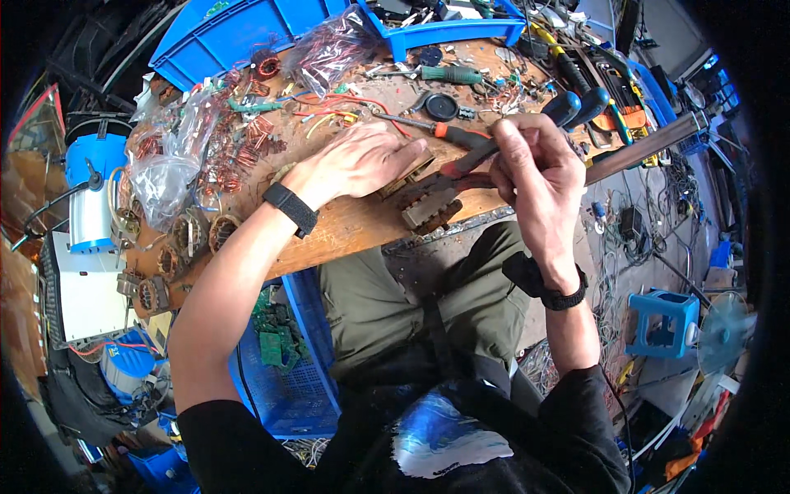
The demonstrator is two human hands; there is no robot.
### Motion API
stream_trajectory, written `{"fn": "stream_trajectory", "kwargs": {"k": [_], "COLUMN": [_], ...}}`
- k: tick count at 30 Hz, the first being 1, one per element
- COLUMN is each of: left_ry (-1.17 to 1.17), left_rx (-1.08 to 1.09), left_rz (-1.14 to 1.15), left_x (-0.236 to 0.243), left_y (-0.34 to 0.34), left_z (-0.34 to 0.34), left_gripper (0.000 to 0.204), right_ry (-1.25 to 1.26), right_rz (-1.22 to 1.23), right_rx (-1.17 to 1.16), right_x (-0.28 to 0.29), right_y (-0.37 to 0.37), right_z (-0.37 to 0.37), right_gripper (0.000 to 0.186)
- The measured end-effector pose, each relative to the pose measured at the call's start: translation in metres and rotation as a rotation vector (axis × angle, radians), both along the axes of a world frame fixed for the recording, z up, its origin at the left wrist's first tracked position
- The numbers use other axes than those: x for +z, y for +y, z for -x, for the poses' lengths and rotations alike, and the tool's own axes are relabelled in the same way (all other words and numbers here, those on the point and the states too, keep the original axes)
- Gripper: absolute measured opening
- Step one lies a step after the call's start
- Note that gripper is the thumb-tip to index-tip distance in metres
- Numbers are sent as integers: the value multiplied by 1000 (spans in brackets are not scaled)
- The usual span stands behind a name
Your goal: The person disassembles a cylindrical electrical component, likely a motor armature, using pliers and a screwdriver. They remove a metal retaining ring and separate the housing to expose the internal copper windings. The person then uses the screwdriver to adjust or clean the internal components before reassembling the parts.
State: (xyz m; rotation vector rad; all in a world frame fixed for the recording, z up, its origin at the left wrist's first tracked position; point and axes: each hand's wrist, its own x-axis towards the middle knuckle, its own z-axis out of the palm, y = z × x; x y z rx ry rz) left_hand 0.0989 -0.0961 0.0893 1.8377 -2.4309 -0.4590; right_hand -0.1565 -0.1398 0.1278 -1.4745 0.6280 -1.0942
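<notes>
My left hand (354, 162) lies back upward at the bench's near edge, fingers bent, its thumb along a brassy metal piece (408, 176). Beside that piece, a blocky notched metal core (428, 212) juts over the edge. My right hand (541, 169) is closed to its right, thumb pressed against the bent forefinger. What sits inside the grip is hidden. A dark tool with reddish patches (467, 161) runs from beside these fingers toward the core. Two blue-tipped black handles (578, 108) show just behind the hand; whether they belong to that tool I cannot tell.
Copper coils (247, 148) and clear plastic bags (164, 185) cover the bench's left. A green-handled screwdriver (451, 75) and blue bins (247, 37) lie farther back. A long flat bar (650, 150) extends right. A blue crate (313, 346) with circuit boards stands below the bench.
</notes>
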Motion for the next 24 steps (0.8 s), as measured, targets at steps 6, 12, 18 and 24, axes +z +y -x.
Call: {"fn": "stream_trajectory", "kwargs": {"k": [6, 12, 18, 24], "left_ry": [59, 28, 26, -89], "left_rx": [19, -16, -148, -77], "left_rz": [23, 95, 253, 181], "left_x": [-10, -18, -20, -32], "left_y": [-6, -5, -11, -6], "left_z": [-2, -9, -6, -15], "left_gripper": [50, 45, 29, 31], "right_ry": [99, 117, 289, 70], "right_rz": [33, 48, 386, -74], "right_rx": [21, 15, -247, -36], "right_x": [-5, -11, -43, -17], "right_y": [0, -5, -1, -9], "right_z": [-14, -23, -28, -19], "right_gripper": [20, 18, 16, 18]}}
